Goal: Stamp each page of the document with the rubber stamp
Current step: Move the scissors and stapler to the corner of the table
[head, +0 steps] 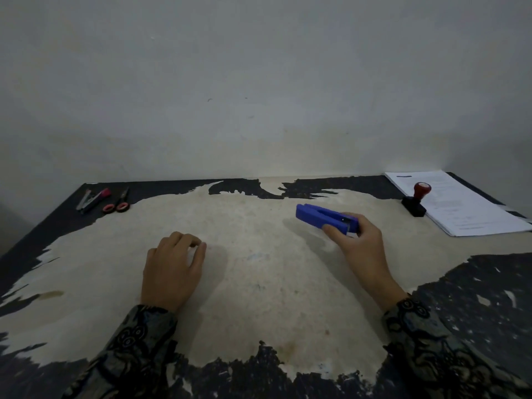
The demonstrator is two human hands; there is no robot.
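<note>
My right hand [363, 249] had hold of the blue stapler [326, 218] at its near end, thumb on the near side, fingers wrapped over the far side. Stapler sat on the table [259, 283], right of centre, its long body pointing away and to the left, front end free of the hand. Couldn't tell if it was lifted or resting flat.

My left hand [172, 269] lay palm down on the bare worn patch of the table, left of centre. Fingers loosely curled under, knuckles up, gripping nothing. Well apart from the stapler hand.

Both patterned sleeves [135, 349] came in from the bottom edge.

The rubber stamp [417, 201] stood upright at the far right, black base with a red handle on top, untouched. It stood at the left edge of the document [466, 208], a stack of white printed sheets lying flat in the far right corner. Whether the base overlapped the paper or sat just beside it, I couldn't tell. Both well apart from my right hand.

Far left corner: scissors [121, 201] with red-ringed handles, and beside them a pen with a pink cap [96, 198] plus a thin metal item, too small to identify.

Table surface was black, worn pale across the middle. Plain wall [259, 82] behind.
</note>
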